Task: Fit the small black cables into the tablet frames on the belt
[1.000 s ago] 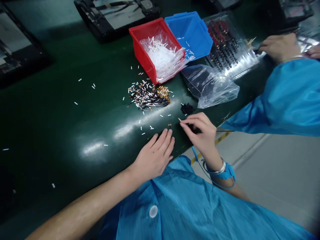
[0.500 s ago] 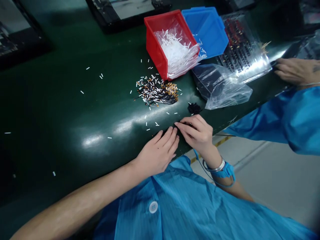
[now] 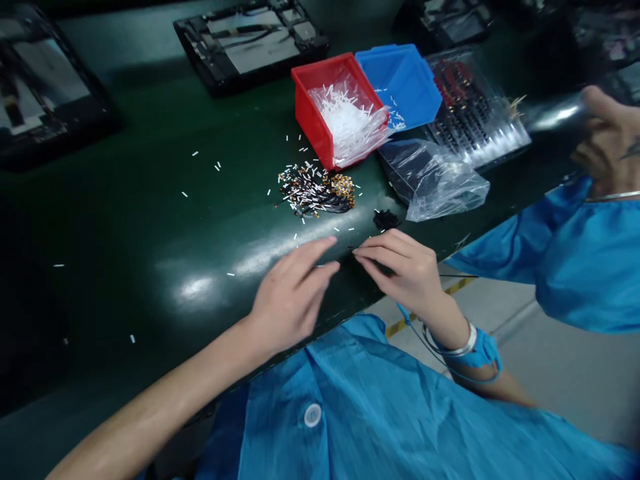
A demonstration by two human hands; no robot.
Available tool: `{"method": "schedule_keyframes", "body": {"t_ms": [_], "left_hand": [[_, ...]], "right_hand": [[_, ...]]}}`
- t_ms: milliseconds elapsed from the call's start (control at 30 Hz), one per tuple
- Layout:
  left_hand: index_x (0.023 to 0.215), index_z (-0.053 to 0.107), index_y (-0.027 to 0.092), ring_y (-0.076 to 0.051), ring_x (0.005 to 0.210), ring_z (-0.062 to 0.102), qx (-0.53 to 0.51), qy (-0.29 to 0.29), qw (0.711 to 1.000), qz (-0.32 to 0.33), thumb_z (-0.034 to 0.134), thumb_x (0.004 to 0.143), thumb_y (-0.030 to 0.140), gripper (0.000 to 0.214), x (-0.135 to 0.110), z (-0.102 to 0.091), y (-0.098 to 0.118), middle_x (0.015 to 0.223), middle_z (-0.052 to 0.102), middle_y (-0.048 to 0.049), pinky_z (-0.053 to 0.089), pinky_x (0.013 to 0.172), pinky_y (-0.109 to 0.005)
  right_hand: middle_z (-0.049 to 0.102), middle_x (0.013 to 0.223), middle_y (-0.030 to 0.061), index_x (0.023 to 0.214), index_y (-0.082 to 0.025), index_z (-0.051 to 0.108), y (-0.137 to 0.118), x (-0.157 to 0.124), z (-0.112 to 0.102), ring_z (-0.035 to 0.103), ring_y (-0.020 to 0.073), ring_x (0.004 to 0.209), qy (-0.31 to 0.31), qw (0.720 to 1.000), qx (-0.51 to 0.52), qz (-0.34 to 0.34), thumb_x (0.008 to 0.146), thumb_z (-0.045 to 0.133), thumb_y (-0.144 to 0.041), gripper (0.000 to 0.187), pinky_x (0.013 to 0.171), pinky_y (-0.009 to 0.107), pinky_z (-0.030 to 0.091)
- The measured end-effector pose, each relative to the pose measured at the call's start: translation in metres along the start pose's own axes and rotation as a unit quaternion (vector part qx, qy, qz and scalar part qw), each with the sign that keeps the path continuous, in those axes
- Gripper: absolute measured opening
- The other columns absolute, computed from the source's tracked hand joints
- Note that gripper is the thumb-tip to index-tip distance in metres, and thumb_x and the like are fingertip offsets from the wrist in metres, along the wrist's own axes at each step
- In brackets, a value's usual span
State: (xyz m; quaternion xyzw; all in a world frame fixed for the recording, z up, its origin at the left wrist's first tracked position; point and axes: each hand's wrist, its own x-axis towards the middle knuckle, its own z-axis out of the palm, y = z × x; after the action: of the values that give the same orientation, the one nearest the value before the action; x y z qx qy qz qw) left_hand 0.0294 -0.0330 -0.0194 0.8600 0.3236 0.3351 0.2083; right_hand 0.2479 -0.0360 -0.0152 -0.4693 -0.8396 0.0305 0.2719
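Observation:
My left hand (image 3: 293, 293) is over the table near its front edge, with fingers apart and nothing seen in them. To its right, my right hand (image 3: 403, 267) has its thumb and fingertips pinched together low at the tabletop. A tiny dark bit shows at those fingertips, too small to name. Just beyond the right hand lies a small black clump (image 3: 386, 219). Farther off is a pile of short black cables (image 3: 315, 193) with gold-coloured ends, mixed with small white tube pieces.
A red bin (image 3: 313, 123) holds a bag of white tube pieces; a blue bin (image 3: 415, 83) stands beside it. Clear bags (image 3: 440, 187) and a clear tray (image 3: 480, 113) lie rightward. Open device housings (image 3: 250, 50) line the back. A co-worker's hand (image 3: 613, 143) is at right.
My left hand has drawn back leftward from the right hand, its fingers spreading. My right hand keeps its pinch. The co-worker's hand has turned and lifted. The whole view has shifted slightly.

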Motion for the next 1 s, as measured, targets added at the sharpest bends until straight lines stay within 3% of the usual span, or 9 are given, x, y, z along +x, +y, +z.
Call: {"method": "schedule_keyframes", "body": {"t_ms": [200, 400, 500, 567, 667, 700, 767, 900, 1000], "left_hand": [[0.104, 0.062, 0.015, -0.02, 0.109, 0.061, 0.0, 0.057, 0.99, -0.126, 0.048, 0.092, 0.012, 0.019, -0.005, -0.034, -0.013, 0.115, 0.065, -0.0117, 0.049, 0.095, -0.038], [0.104, 0.063, 0.014, -0.021, 0.108, 0.061, -0.03, 0.06, 0.99, -0.125, 0.047, 0.092, 0.015, 0.02, -0.013, -0.023, -0.02, 0.114, 0.065, -0.0119, 0.049, 0.093, -0.038], [0.101, 0.064, 0.013, -0.018, 0.086, 0.063, -0.085, 0.027, 0.98, -0.181, 0.049, 0.092, 0.022, 0.02, -0.01, -0.021, -0.016, 0.095, 0.067, -0.0094, 0.05, 0.077, -0.031], [0.093, 0.064, 0.013, -0.013, 0.062, 0.058, -0.185, -0.041, 0.944, -0.269, 0.048, 0.093, 0.03, 0.023, -0.007, -0.02, -0.012, 0.076, 0.065, -0.0042, 0.046, 0.06, -0.025], [0.08, 0.059, 0.014, -0.007, 0.041, 0.046, -0.392, -0.129, 0.829, -0.377, 0.048, 0.09, 0.04, 0.03, -0.003, -0.019, -0.009, 0.058, 0.058, 0.0007, 0.034, 0.043, -0.02], [0.078, 0.058, 0.014, -0.007, 0.038, 0.044, -0.442, -0.132, 0.796, -0.391, 0.05, 0.089, 0.041, 0.03, -0.002, -0.019, -0.009, 0.056, 0.057, 0.001, 0.031, 0.04, -0.019], [0.078, 0.058, 0.014, -0.006, 0.037, 0.044, -0.485, -0.101, 0.771, -0.401, 0.055, 0.086, 0.041, 0.029, 0.0, -0.02, -0.007, 0.055, 0.057, 0.0011, 0.027, 0.038, -0.018], [0.073, 0.062, 0.013, -0.007, 0.042, 0.05, -0.457, -0.031, 0.796, -0.395, 0.059, 0.085, 0.04, 0.03, 0.003, -0.025, 0.0, 0.061, 0.061, -0.0018, 0.029, 0.039, -0.018], [0.077, 0.067, 0.012, -0.009, 0.045, 0.054, -0.434, -0.006, 0.816, -0.382, 0.057, 0.086, 0.037, 0.028, 0.001, -0.027, 0.004, 0.061, 0.062, -0.0024, 0.034, 0.04, -0.019]], "right_hand": [[0.063, 0.067, 0.0052, 0.068, -0.017, 0.063, -0.017, 0.013, 0.004, 0.054, 0.0185, 0.068, -0.16, 0.968, -0.175, -0.078, 0.083, 0.06, -0.014, 0.015, 0.051, 0.031, 0.037], [0.058, 0.062, 0.004, 0.063, -0.018, 0.058, -0.023, 0.017, 0.012, 0.05, 0.0176, 0.065, -0.127, 0.966, -0.207, -0.084, 0.081, 0.056, -0.009, 0.021, 0.052, 0.03, 0.035], [0.057, 0.062, 0.003, 0.063, -0.018, 0.058, -0.027, 0.019, 0.009, 0.049, 0.0165, 0.064, -0.081, 0.973, -0.194, -0.098, 0.085, 0.053, -0.01, 0.024, 0.052, 0.03, 0.035], [0.059, 0.064, 0.0027, 0.064, -0.019, 0.059, -0.029, 0.021, 0.008, 0.049, 0.016, 0.065, -0.063, 0.975, -0.182, -0.108, 0.087, 0.052, -0.01, 0.026, 0.053, 0.029, 0.036], [0.062, 0.068, 0.0032, 0.067, -0.019, 0.061, -0.033, 0.024, 0.008, 0.05, 0.0161, 0.066, -0.048, 0.979, -0.155, -0.126, 0.089, 0.05, -0.01, 0.026, 0.054, 0.03, 0.038], [0.064, 0.07, 0.0038, 0.07, -0.018, 0.062, -0.035, 0.026, 0.008, 0.051, 0.0162, 0.067, -0.035, 0.981, -0.14, -0.128, 0.089, 0.051, -0.01, 0.023, 0.054, 0.03, 0.039], [0.067, 0.076, 0.0056, 0.081, -0.016, 0.066, -0.039, 0.029, 0.008, 0.055, 0.0165, 0.07, 0.006, 0.988, -0.091, -0.127, 0.088, 0.054, -0.01, 0.015, 0.057, 0.03, 0.044], [0.07, 0.082, 0.008, 0.092, -0.015, 0.066, -0.047, 0.038, 0.009, 0.061, 0.0176, 0.077, 0.082, 0.988, -0.003, -0.128, 0.085, 0.06, -0.009, 0.012, 0.064, 0.03, 0.051], [0.071, 0.079, 0.0072, 0.088, -0.016, 0.066, -0.053, 0.044, 0.011, 0.062, 0.0172, 0.075, 0.086, 0.987, 0.009, -0.136, 0.085, 0.059, -0.009, 0.009, 0.062, 0.03, 0.052]]}}
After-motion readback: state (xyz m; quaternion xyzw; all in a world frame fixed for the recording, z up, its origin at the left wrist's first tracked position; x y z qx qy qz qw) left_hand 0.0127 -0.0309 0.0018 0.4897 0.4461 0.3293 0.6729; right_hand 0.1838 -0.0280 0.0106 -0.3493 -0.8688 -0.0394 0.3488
